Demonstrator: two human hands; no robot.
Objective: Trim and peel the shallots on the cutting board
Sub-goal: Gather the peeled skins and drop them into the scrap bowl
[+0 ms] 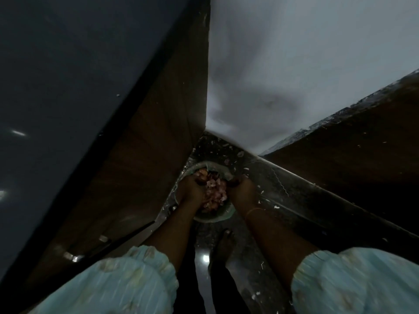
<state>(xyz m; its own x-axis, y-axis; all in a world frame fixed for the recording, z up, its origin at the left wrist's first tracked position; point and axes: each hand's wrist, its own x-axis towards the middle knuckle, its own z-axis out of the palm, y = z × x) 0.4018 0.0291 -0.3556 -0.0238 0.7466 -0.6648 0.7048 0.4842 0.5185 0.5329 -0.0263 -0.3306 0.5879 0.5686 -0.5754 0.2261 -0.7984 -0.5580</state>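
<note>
Loose pale blue-green sleeves [127,282], gathered into ruffled elastic cuffs just above the elbows, faintly striped and spotted. Bare forearms and hands [191,189]. Thin orange thread bangle [255,210] around right wrist. Bare foot [224,243] below.

1. Both bare forearms reached forward and down from the body, running nearly parallel and a little apart.
2. The left hand [191,189] sat at the left side of the view, back of the hand up, fingers curled downward and inward at the tips.
3. The right hand [240,189] mirrored it on the right, its fingers likewise bent in toward the left hand.
4. Whether either hand gripped anything could not be told in the dim light.
5. A thin band [254,210] circled the right wrist.
6. Loose pale blue sleeves [127,282] ended above each forearm.
7. A bare foot [224,243] showed between the arms.
</note>
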